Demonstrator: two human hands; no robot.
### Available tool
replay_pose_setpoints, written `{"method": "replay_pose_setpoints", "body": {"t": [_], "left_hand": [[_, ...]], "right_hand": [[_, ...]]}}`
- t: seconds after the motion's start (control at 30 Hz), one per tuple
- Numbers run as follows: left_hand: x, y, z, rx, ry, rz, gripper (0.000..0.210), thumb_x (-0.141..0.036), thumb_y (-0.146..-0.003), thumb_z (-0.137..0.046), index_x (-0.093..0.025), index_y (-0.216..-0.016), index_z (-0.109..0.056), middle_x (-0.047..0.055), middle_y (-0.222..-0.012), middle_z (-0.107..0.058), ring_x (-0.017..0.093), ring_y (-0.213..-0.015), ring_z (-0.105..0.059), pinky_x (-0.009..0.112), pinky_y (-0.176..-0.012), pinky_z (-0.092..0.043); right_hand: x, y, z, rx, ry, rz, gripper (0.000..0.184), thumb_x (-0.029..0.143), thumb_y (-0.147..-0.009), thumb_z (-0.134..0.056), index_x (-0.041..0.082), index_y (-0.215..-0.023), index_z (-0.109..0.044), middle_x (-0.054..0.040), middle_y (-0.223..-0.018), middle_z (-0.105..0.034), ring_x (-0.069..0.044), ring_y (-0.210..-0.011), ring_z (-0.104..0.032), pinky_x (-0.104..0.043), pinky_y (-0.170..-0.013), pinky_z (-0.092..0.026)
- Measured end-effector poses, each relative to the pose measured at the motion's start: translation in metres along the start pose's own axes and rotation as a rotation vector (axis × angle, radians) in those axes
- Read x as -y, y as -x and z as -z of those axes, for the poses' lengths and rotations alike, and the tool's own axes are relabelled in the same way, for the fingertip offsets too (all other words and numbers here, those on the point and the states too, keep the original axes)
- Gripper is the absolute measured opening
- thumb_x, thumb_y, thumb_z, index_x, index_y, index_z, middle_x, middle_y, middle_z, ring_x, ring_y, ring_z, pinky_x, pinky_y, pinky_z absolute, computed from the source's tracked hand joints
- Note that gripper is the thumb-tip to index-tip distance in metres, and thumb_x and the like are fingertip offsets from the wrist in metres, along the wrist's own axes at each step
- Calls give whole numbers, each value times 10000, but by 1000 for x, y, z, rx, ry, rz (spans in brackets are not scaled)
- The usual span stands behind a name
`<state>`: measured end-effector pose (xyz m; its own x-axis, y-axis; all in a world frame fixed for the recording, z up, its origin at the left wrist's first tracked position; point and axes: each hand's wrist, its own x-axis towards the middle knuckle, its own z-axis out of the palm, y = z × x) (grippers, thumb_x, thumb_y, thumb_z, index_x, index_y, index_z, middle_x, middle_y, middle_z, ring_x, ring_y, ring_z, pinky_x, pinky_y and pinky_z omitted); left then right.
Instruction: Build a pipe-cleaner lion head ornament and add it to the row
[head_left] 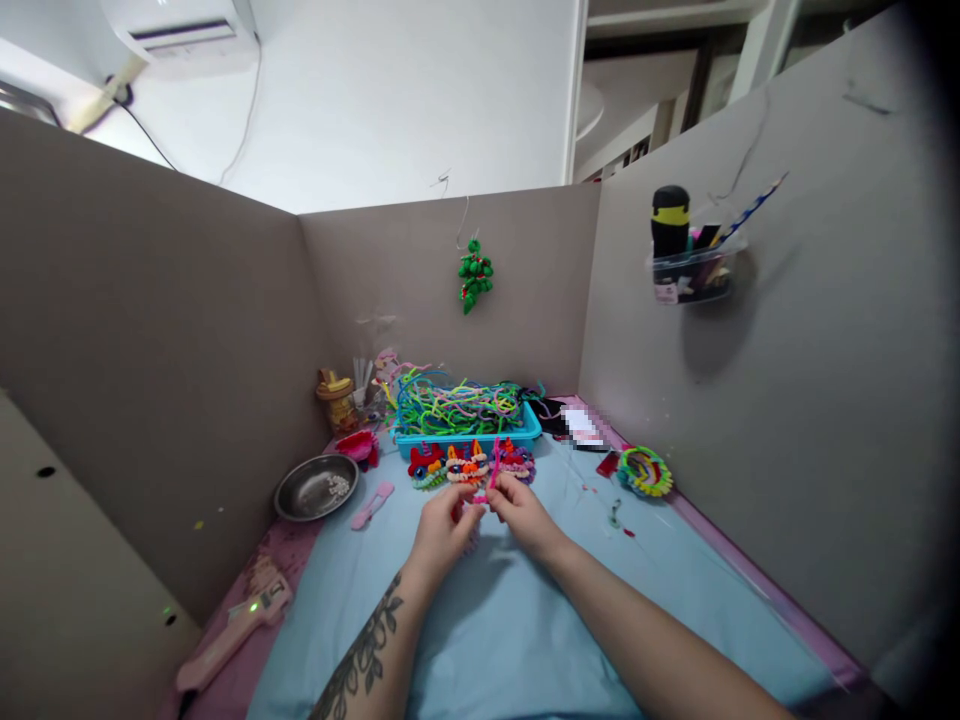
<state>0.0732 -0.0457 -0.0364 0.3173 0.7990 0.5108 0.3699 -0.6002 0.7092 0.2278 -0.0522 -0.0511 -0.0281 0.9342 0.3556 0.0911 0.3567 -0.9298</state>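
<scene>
Two bare hands, the left hand (pixel 442 530) and the right hand (pixel 529 520), are held close together over the blue cloth (pixel 525 640). One bright pink pipe cleaner (pixel 495 460) is held between them. It is pinched by the right fingers, with thumb and finger pressed together at what looks like a bend. From there, one long end is pointed up and away from the body, almost straight, with a small lean. The short low part is laid sideways, from the right fingers over to the left. That part seems to be pinched by the left thumb and finger, but the tips are too small to be seen well. So the tall end is nearer to the right fingers, and it is set up and to the right of the left ones. Some paler pink fuzz (pixel 472 541) is seen just under the left hand; whether it is joined on cannot be told. Just past the fingers, a red critter (pixel 426 462), an orange critter (pixel 466 466) and a purple critter (pixel 523 462) are lined up. Behind them, a blue tray (pixel 409 438) is filled with a messy heap of pipe cleaners (pixel 469 410).
</scene>
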Motion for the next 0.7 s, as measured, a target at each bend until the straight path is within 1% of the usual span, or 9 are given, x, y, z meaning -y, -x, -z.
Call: {"method": "replay_pose_setpoints", "body": {"t": [0.03, 0.1, 0.2, 0.27, 0.33, 0.47, 0.7], "left_hand": [[-1, 0, 0, 13, 24, 22, 189, -314, -792, -539, -169, -839, -652, 26, -701, -641, 139, -600, -529, 232, -581, -393], [-4, -1, 1, 39, 80, 67, 258, -345, -818, -490, -160, -727, -646, 20, -628, -620, 139, -582, -522, 226, -565, -373], [-4, -1, 0, 79, 157, 132, 292, -389, -798, -507, -154, -684, -639, 17, -600, -613, 136, -555, -508, 221, -545, -362], [-3, -1, 0, 96, 176, 143, 293, -401, -786, -521, -153, -683, -639, 17, -602, -611, 135, -552, -501, 222, -544, -359], [-2, -1, -1, 92, 160, 121, 280, -395, -783, -528, -158, -690, -645, 18, -609, -608, 136, -560, -497, 224, -551, -357], [1, 0, 0, 60, 50, 13, 193, -328, -776, -545, -187, -718, -663, 20, -639, -612, 143, -597, -503, 230, -592, -356], [2, 3, -1, 73, -162, -140, 166, -254, -815, -491, -200, -729, -622, 19, -654, -586, 149, -625, -516, 240, -613, -363]], "right_hand": [[2, 0, 1, -20, 43, 32, 238, 363, -794, -514, 188, -651, -440, 48, -576, -406, -101, -532, -389, -214, -488, -324], [5, 1, 1, -49, 117, 88, 204, 314, -788, -517, 186, -646, -448, 35, -603, -423, -113, -577, -404, -221, -515, -338], [7, 3, 1, -60, 181, 140, 171, 279, -785, -517, 180, -655, -469, 20, -640, -456, -125, -623, -423, -225, -538, -348], [6, 2, 1, -52, 187, 143, 175, 275, -779, -525, 178, -645, -470, 24, -631, -451, -122, -616, -418, -222, -530, -341], [6, 2, 1, -40, 163, 121, 199, 288, -770, -539, 179, -625, -457, 34, -604, -425, -115, -590, -400, -216, -514, -328], [6, 1, 1, -12, 89, 56, 231, 322, -742, -567, 184, -609, -439, 48, -575, -391, -105, -557, -374, -214, -501, -310], [5, 0, 2, 12, -4, -5, 242, 323, -729, -573, 185, -594, -427, 54, -541, -415, -95, -516, -373, -221, -491, -297]]}}
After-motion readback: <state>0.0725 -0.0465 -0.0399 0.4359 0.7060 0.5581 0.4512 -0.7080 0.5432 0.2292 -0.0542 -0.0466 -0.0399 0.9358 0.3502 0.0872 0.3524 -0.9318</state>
